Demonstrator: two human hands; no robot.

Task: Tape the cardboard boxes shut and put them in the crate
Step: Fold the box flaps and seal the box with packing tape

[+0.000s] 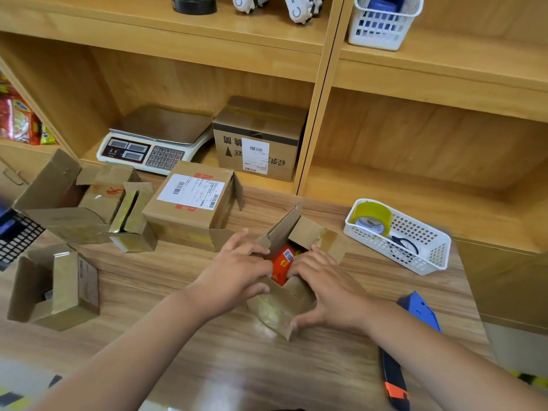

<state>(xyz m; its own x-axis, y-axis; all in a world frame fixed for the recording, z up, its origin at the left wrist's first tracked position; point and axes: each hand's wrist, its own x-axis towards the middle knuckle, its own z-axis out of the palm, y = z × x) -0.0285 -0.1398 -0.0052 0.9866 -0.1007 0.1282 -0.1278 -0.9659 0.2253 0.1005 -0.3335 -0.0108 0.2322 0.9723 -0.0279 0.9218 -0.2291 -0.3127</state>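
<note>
A small open cardboard box [281, 310] stands on the wooden table [207, 351] in front of me, with a red packet [283, 264] showing inside. My left hand [237, 274] presses on its left flap, fingers fairly straight. My right hand [329, 289] lies over the right side, fingers on the flap and thumb against the box's front wall. The far flaps stand up. A roll of yellow tape [372, 218] lies in a white basket [427, 256] at the right. Other open boxes sit at the left: a labelled one [189, 206] and another near the edge [59, 289].
A black and orange utility knife [396, 381] and a blue tool [421, 310] lie at the table's right. Scissors [404, 246] are in the basket. A scale [154, 143] and a taped box [261, 137] sit on the shelf behind. A black crate [14, 235] shows at the left edge.
</note>
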